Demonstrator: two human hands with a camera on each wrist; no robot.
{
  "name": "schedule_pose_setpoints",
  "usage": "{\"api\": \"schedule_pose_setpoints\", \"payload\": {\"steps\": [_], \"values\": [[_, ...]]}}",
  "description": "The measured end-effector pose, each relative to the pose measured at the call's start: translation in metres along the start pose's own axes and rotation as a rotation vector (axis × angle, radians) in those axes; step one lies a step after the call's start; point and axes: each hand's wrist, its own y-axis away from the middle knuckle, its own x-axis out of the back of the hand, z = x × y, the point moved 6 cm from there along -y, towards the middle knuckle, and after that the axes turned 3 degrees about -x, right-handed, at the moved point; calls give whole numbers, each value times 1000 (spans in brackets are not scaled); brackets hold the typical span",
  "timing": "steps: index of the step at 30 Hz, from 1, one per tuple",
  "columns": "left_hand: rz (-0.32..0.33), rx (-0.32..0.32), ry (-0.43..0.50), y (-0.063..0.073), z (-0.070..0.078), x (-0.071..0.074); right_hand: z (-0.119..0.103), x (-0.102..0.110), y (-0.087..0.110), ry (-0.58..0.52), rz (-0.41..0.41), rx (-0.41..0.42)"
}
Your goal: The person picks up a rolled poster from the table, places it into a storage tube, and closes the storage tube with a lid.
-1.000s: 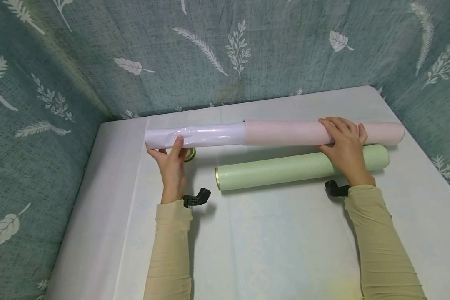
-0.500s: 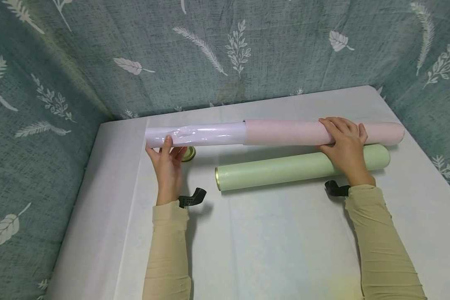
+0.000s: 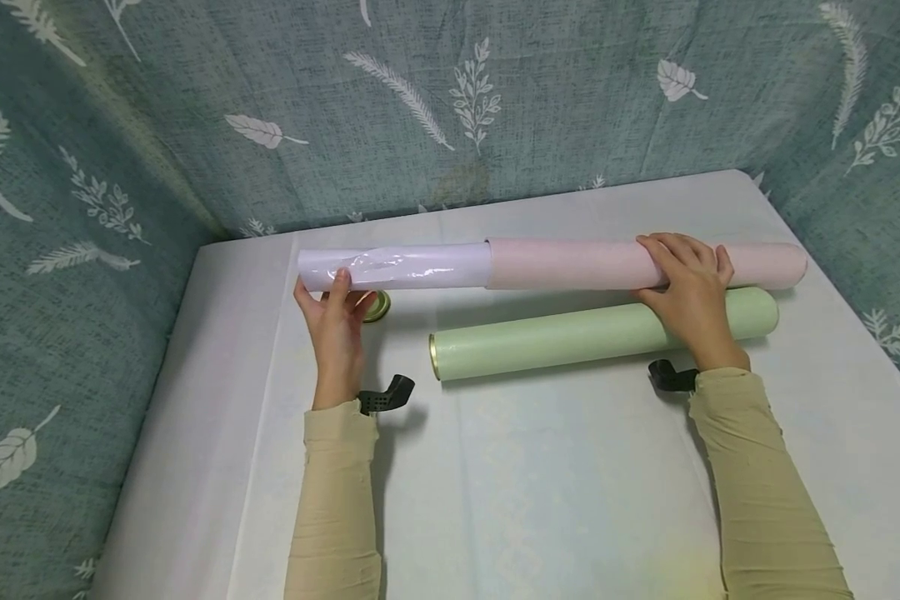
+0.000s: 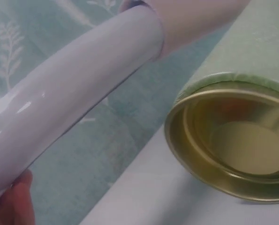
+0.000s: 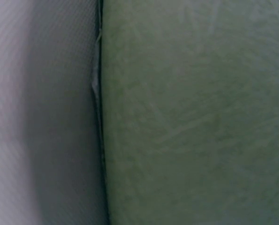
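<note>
A white roll in glossy clear wrap (image 3: pixel 412 267) sticks out of the left mouth of a pink tube (image 3: pixel 562 264). My left hand (image 3: pixel 333 333) holds the roll near its outer end, thumb on the near side and other fingers partly hidden beneath it. Over the pink tube's right half, my right hand (image 3: pixel 690 304) curls its fingers and grips it. In the left wrist view, the wrapped roll (image 4: pixel 83 79) enters the pink tube (image 4: pixel 200 21), with fingertips (image 4: pixel 22 201) under it. Only the green tube's surface (image 5: pixel 191 112) and the tabletop fill the right wrist view.
A light green tube (image 3: pixel 555 337) lies just in front of the pink one, under my right wrist. Its left end has a recessed gold metal cap (image 4: pixel 247 145). A round gold lid (image 3: pixel 377 307) sits on the white-covered table (image 3: pixel 540 483) behind my left hand. Patterned teal cloth (image 3: pixel 390 167) surrounds the back and sides.
My left hand has shifted slightly left along the roll. Since half a second ago the roll's outer end has moved a little to the right. The right hand and green tube stay put.
</note>
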Motion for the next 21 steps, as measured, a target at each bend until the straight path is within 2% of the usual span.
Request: {"api": "schedule_pose_setpoints", "payload": {"steps": [4, 10, 14, 21], "values": [[4, -22, -54, 1, 2, -3, 0, 0, 0, 1, 3, 4], [-57, -46, -164, 3, 7, -9, -2, -1, -3, -7, 4, 8], [-73, -52, -189, 3, 10, -11, -4, -1, -6, -14, 6, 12], [-88, -4, -213, 7, 8, -14, -3, 1, -1, -13, -13, -9]]}}
